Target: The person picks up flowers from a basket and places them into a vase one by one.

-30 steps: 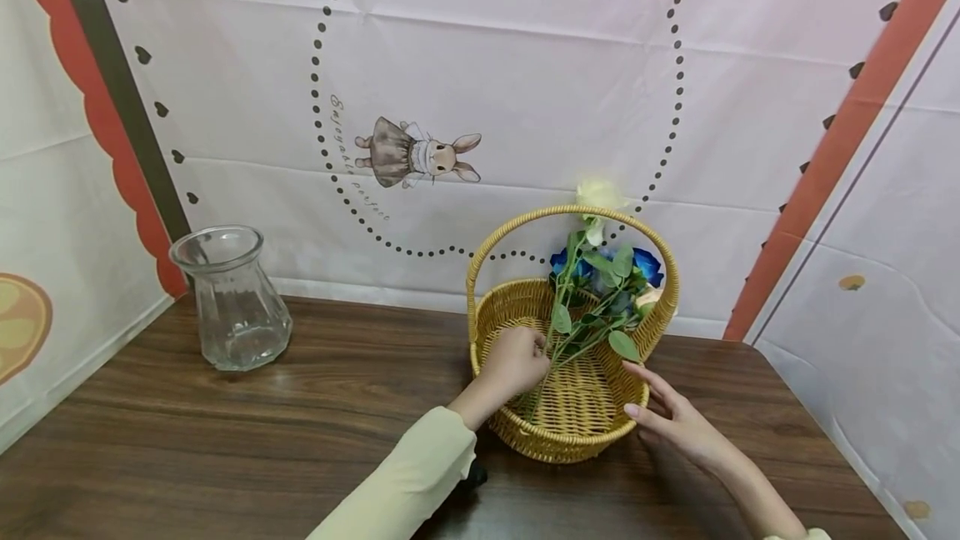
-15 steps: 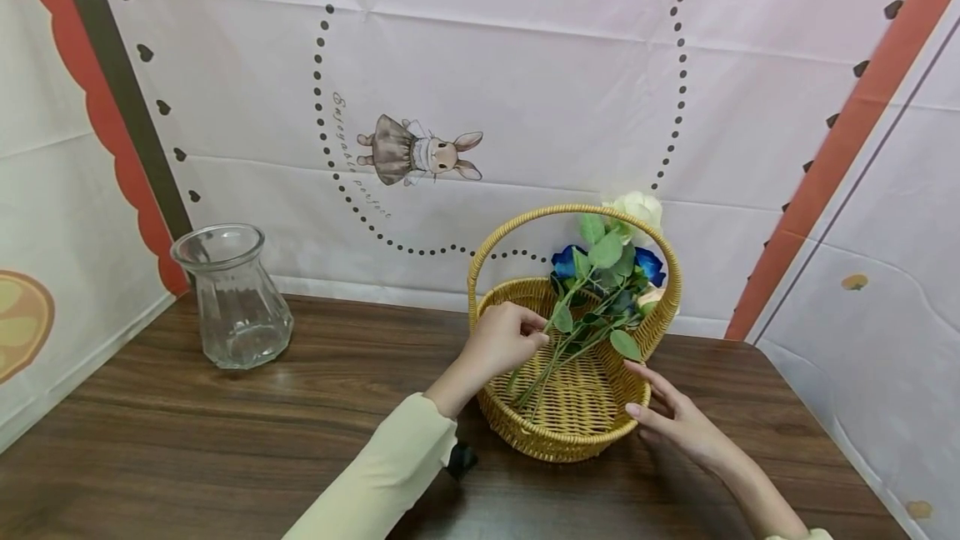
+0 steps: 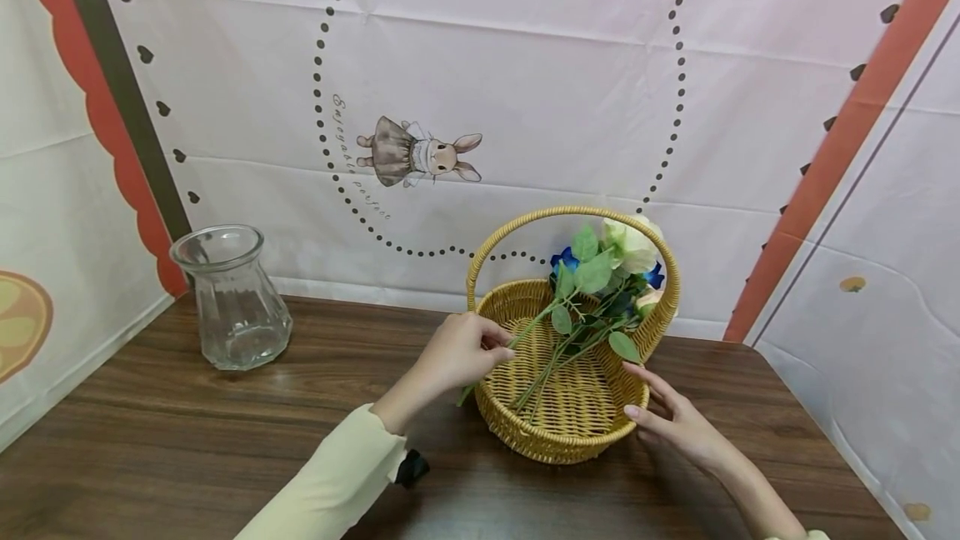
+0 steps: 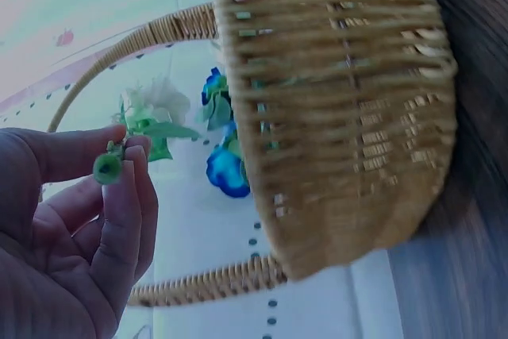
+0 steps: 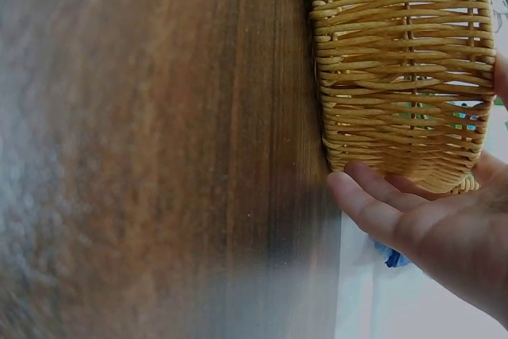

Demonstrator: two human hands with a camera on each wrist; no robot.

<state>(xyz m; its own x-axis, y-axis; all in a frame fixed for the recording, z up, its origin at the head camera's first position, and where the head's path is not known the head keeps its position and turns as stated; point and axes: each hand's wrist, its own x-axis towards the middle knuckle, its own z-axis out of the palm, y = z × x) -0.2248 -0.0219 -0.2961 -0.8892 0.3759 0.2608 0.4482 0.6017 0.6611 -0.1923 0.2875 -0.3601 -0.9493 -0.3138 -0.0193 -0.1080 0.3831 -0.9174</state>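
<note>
A white rose (image 3: 632,245) slants over the yellow wicker basket (image 3: 525,437). My left hand (image 3: 457,351) pinches its green stem between thumb and fingers, just outside the basket's left rim. In the left wrist view the cut stem end (image 4: 107,168) pokes out past the fingertips of the left hand (image 4: 87,220). Blue roses (image 3: 564,259) and a peach rose (image 3: 648,300) lie in the basket, their stems crossing its floor. My right hand (image 3: 678,423) touches the basket's right side near the rim. The right wrist view shows the fingers (image 5: 377,216) fairly straight along the woven wall.
A clear glass vase (image 3: 242,307) stands upright at the left of the brown wooden table (image 3: 337,373). Behind the table hangs a printed white cloth (image 3: 525,107). The basket's tall handle (image 3: 573,211) arches over the flowers. A black object (image 3: 412,468) shows by the left sleeve.
My left hand has moved left and toward me, drawing the white rose's stem out over the basket's left rim. The white bloom has come lower and to the right. The right hand stays put.
</note>
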